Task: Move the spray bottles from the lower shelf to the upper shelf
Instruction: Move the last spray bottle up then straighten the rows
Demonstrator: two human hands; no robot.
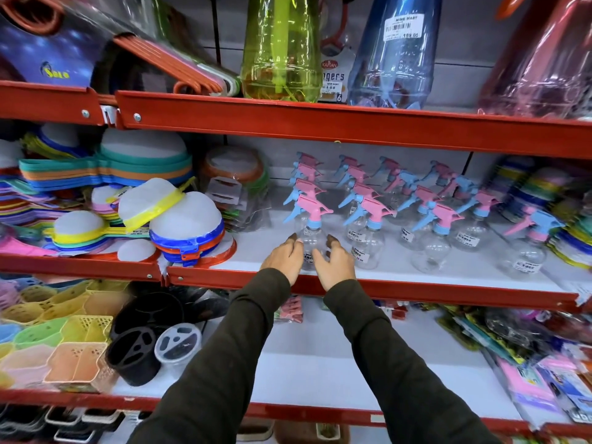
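Hands half-open — flanking spray bottle

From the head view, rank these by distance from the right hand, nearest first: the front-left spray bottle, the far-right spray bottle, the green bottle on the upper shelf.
1. Front-left spray bottle: directly beside the right hand, between both hands.
2. Far-right spray bottle: same shelf, off to the right.
3. Green bottle: one shelf up, above the hands.

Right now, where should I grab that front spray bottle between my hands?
Probably the round clear body of the front spray bottle, one hand from each side as left hand and right hand sit. It stands upright; the trigger juts sideways, awkward to hold.
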